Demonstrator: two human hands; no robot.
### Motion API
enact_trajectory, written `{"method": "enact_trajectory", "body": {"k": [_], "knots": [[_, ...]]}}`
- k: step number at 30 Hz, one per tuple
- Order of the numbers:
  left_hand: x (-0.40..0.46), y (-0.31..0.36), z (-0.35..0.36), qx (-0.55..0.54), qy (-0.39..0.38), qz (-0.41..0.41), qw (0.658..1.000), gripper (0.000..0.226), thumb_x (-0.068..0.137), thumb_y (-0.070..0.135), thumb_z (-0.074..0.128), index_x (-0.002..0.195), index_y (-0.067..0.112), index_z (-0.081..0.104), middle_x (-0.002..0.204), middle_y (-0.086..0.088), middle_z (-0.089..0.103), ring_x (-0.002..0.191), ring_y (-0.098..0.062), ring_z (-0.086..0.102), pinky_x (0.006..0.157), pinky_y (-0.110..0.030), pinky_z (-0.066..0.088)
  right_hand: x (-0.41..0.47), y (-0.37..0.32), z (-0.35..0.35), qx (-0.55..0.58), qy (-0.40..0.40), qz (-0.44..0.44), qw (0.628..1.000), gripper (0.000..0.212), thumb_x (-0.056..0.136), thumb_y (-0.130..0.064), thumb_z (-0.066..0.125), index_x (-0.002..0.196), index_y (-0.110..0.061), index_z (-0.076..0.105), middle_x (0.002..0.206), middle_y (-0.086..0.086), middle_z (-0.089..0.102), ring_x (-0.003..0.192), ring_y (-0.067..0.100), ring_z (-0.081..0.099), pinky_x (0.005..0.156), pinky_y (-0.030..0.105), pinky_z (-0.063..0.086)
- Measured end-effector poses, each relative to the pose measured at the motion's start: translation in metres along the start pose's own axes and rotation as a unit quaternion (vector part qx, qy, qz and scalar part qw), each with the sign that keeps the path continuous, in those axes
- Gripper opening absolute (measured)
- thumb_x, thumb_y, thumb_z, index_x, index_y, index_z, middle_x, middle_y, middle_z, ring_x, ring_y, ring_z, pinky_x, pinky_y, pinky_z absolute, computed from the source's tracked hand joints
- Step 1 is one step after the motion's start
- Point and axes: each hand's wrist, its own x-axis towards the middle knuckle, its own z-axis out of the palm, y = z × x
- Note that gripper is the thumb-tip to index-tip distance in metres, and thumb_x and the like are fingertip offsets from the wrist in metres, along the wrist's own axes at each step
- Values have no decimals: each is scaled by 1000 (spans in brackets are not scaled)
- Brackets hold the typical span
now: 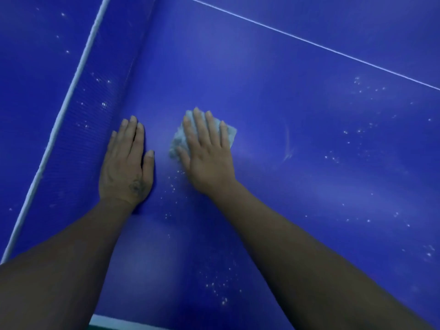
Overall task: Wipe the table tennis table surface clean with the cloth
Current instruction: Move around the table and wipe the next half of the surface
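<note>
Right hand [207,153] presses cloth [181,139] flat-fingered on the table [309,115] to scrub specks; left hand [127,167], flat and empty beside the net [78,115], likely braces.

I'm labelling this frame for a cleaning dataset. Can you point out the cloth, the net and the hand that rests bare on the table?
cloth [229,133]: head view, its corner right of the fingers.
net [95,96]: head view, mid mesh.
left hand [127,166]: head view, its back.
</note>
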Motion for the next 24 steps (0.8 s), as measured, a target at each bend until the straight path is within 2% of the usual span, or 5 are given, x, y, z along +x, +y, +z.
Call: {"method": "enact_trajectory", "body": {"k": [5, 8, 15, 21, 24], "knots": [[-46, -2, -7, 18, -23, -2, 1000, 63, 110, 32, 27, 166, 3, 24, 177, -10, 16, 165, -28, 10, 133, -53, 12, 14, 38, -7, -20, 17, -95, 995, 65, 110, -45, 46, 158, 0, 46, 167, 20, 39, 157, 40, 33, 127, 59, 27], [-45, -2, -7, -9, -22, -15, 1000, 63, 109, 30, 32, 165, 3, 29, 176, -9, 20, 164, -27, 12, 133, -53, 13, 61, 88, -11, -38, 40, -101, 993, 65, 110, -43, 45, 154, 4, 50, 161, 24, 47, 152, 43, 42, 126, 59, 31], [-46, -3, -6, -10, -32, -22, 999, 63, 109, 30, 33, 165, 2, 30, 176, -10, 20, 165, -26, 11, 132, -56, 15, 49, 197, -52, -10, 32, 70, 997, 61, 113, -48, 43, 160, -10, 43, 171, 14, 35, 161, 35, 27, 132, 49, 15], [-45, -2, -7, -8, -33, -20, 999, 62, 109, 30, 33, 165, 2, 29, 176, -10, 20, 164, -27, 12, 131, -58, 17, -55, 139, -58, -32, 23, 219, 975, 60, 116, -39, 31, 171, -17, 19, 179, 4, 12, 166, 25, 6, 134, 52, 9], [-46, -3, -7, -10, -35, -23, 999, 62, 109, 30, 33, 165, 2, 29, 176, -10, 20, 164, -27, 12, 131, -57, 17, -81, 107, -62, -43, -9, 243, 969, 62, 113, -43, 31, 169, -17, 26, 178, 4, 18, 165, 23, 12, 133, 47, 11]]}}
